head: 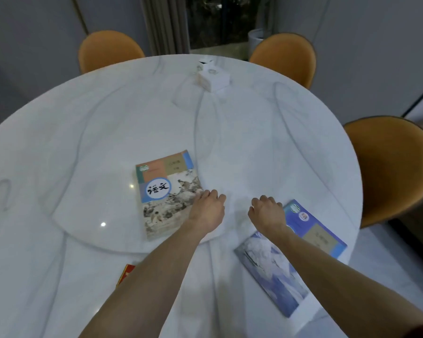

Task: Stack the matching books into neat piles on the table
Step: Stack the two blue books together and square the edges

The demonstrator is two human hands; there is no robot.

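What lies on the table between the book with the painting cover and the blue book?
Only the two hands, left hand and right hand, over bare marble table, in the head view.

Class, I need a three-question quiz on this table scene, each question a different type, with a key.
1. True or false: the left hand rests at the edge of the picture-cover book.
2. Which book does the right forearm cross? A) blue book B) red book C) none
3. Fill in: the white box sits at the table's ____ side.

Key: 1 true; 2 A; 3 far
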